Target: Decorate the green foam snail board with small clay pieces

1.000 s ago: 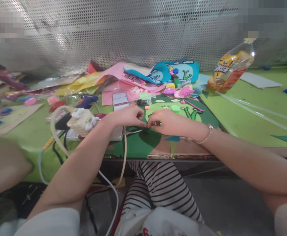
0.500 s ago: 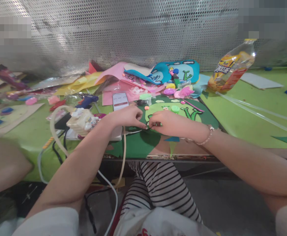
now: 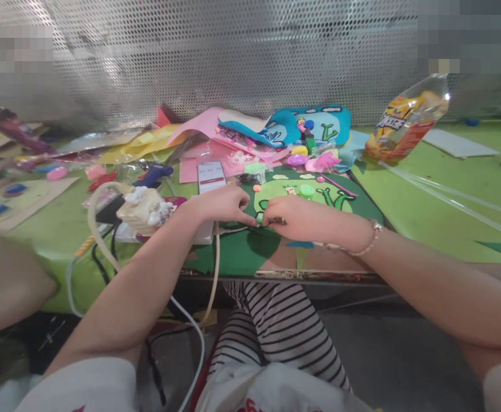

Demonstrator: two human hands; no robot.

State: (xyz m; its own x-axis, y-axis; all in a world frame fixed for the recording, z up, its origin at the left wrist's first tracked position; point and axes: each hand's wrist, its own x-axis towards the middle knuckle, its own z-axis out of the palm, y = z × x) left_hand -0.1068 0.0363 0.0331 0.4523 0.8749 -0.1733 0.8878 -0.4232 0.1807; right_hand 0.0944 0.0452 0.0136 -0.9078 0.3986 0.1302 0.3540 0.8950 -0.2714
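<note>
A light green cutout panel (image 3: pixel 271 191) with raised clay shapes lies on a dark green sheet (image 3: pixel 237 252). My left hand (image 3: pixel 228 206) rests at the panel's lower left edge, its thumb stretched out to the border and apart from the curled index finger. Just to the right, my right hand (image 3: pixel 295 217) is pinched close to that thumb tip, over the same edge. Whatever sits between the right fingertips is too small to make out. Black-outlined green clay stalks (image 3: pixel 338 199) and a round green clay piece (image 3: pixel 306 190) show beyond the right hand.
A phone (image 3: pixel 211 177) and a cream box with clay figures (image 3: pixel 142 212) stand left, with cables hanging over the edge. Blue decorated panels (image 3: pixel 340 126) and clay bags (image 3: pixel 319 161) lie behind. A tilted snack-labelled bottle (image 3: pixel 405 126) stands right. Another person's arm (image 3: pixel 10 280) is far left.
The right hand has shifted very slightly right. A thin dark strand seen between the fingertips before is hardly visible now. The left hand stays nearly in place.
</note>
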